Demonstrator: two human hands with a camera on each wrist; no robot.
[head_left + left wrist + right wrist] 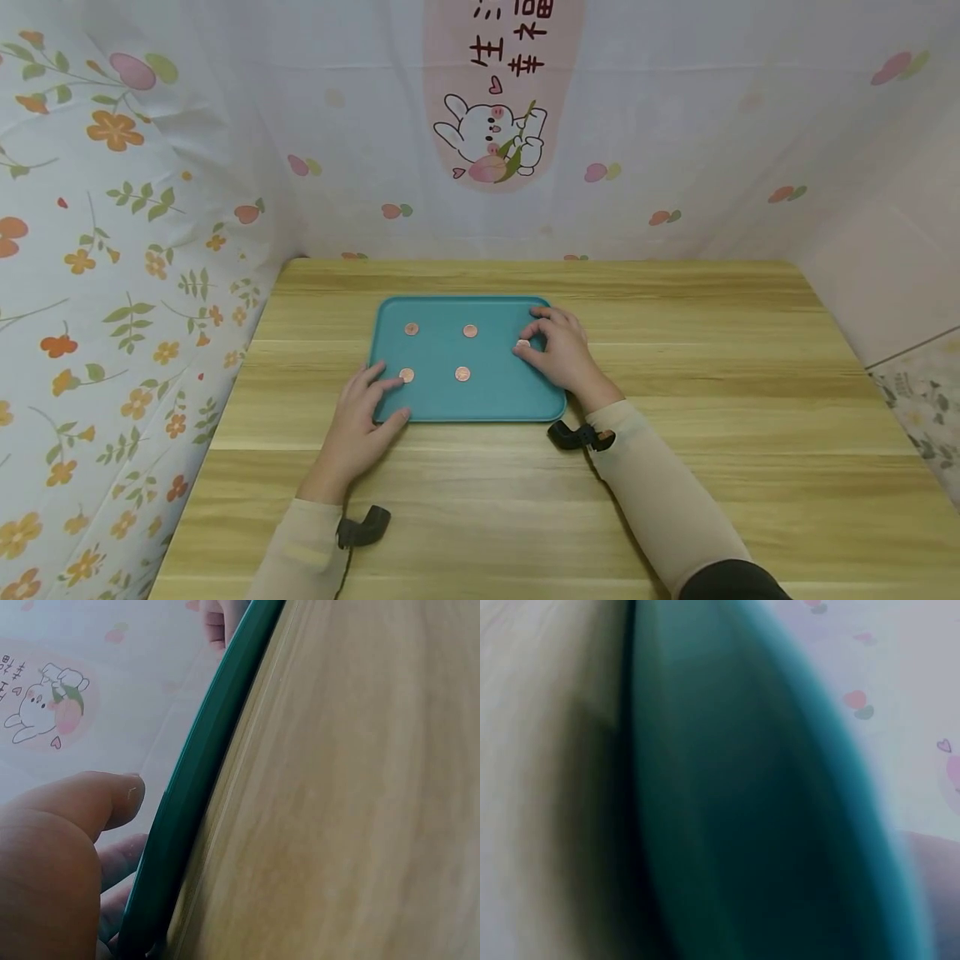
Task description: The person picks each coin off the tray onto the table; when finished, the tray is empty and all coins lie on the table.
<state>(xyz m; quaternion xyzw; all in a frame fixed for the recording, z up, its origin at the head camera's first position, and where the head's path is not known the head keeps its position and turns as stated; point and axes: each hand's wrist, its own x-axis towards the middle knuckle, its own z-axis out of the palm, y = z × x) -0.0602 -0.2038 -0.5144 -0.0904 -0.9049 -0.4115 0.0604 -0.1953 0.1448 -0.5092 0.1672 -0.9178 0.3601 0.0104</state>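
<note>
A blue-green tray [435,400] lies on the table with several round copper-coloured coins on it. Two coins are near the back, one at the left [412,329] and another mid-tray [470,331]. Closer to the front are a left coin [407,376] and a middle coin [462,374]. My right hand [564,352] reaches over the tray's right edge and pinches a coin [522,342] between thumb and index finger. At the left edge, my left hand [365,427] rests with fingers spread, its index fingertip at the front left coin. Only the tray's side fills the right wrist view.
The wooden table [712,375] extends on both sides of the tray. A white patterned cloth [337,125] hangs behind the table and another floral cloth [112,292] hangs at the left. Each wrist wears a black camera mount, such as the left one [365,527].
</note>
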